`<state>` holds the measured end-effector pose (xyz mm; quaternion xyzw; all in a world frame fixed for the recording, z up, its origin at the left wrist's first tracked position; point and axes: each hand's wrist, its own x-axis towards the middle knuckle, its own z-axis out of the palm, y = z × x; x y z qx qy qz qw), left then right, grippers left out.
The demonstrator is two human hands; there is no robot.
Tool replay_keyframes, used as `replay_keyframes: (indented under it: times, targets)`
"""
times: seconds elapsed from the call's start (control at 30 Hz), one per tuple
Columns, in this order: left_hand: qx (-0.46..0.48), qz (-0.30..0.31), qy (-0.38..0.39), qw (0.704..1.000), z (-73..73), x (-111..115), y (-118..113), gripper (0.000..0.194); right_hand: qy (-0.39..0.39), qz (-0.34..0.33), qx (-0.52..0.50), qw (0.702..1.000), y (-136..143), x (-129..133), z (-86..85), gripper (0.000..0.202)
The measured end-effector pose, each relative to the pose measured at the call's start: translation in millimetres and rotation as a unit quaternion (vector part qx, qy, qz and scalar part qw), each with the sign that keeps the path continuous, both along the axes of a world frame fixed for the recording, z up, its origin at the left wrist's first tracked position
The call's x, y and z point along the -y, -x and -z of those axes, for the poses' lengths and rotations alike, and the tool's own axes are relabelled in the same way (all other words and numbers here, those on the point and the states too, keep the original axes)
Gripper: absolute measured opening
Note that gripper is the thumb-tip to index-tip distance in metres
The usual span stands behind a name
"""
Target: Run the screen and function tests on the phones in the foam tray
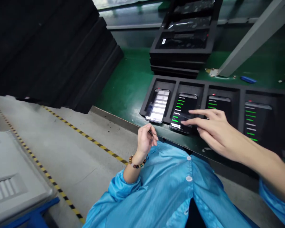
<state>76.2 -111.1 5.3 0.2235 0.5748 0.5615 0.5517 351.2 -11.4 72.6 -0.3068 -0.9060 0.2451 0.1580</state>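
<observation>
A black foam tray (242,106) lies along the table's front edge with phones in its compartments. My right hand (216,133) is over the second phone (185,109), fingers stretched out and two fingertips at its screen. That dark screen carries green and white lines. To its left, the leftmost phone (158,106) shows a bright, striped screen. Partly behind my right hand is another lit phone (219,103), and the rightmost phone (258,118) also shows green lines. My left hand (146,137) is closed by the table edge, around a thin dark item I cannot identify.
More foam trays (180,60) are stacked behind, the top one holding wrapped items. Tall black stacks (49,47) rise at the left. A grey post (251,38) slants up at the right, near a small blue object (248,79). The table (130,76) is green.
</observation>
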Motion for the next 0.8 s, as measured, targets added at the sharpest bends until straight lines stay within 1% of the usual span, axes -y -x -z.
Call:
replay_keyframes:
  times: [0.1, 0.17, 0.23, 0.33, 0.4, 0.47, 0.57, 0.63, 0.73, 0.8]
  targets:
    - [-0.004, 0.02, -0.011, 1.0, -6.5, -2, -1, 0.051, 0.008, -0.009, 0.008, 1.0, -2, 8, 3.0, 0.046]
    - [-0.006, 0.032, -0.019, 0.999, -11.4, -3, -1, 0.051, 0.02, 0.002, -0.001, 1.0, -8, 11, -0.1, 0.047]
    - [-0.011, 0.042, -0.035, 0.998, -16.3, -3, -3, 0.051, 0.032, 0.04, -0.008, 0.999, -25, 14, -5.8, 0.047]
    - [-0.013, 0.067, -0.066, 0.995, -23.2, -5, -6, 0.052, 0.032, 0.123, -0.008, 0.992, -59, 26, -10.7, 0.044]
    - [-0.007, 0.097, -0.073, 0.993, -27.6, -6, -11, 0.054, 0.034, 0.159, 0.003, 0.987, -78, 36, -7.9, 0.043]
    - [0.002, 0.131, -0.07, 0.989, -31.7, -9, -16, 0.055, 0.043, 0.174, 0.012, 0.984, -89, 43, -1.1, 0.042]
    - [0.013, 0.181, -0.069, 0.981, -37.4, -11, -27, 0.058, 0.05, 0.184, 0.014, 0.982, -96, 47, 8.4, 0.043]
    - [0.021, 0.212, -0.072, 0.974, -40.8, -12, -37, 0.059, 0.044, 0.195, 0.007, 0.98, -97, 48, 9.5, 0.042]
    - [0.052, 0.264, -0.078, 0.96, -46.9, -14, -57, 0.059, 0.029, 0.212, -0.029, 0.976, -92, 57, 3.0, 0.039]
    - [0.096, 0.309, -0.086, 0.942, -52.9, -16, -73, 0.057, 0.044, 0.191, -0.068, 0.978, -83, 71, -2.6, 0.038]
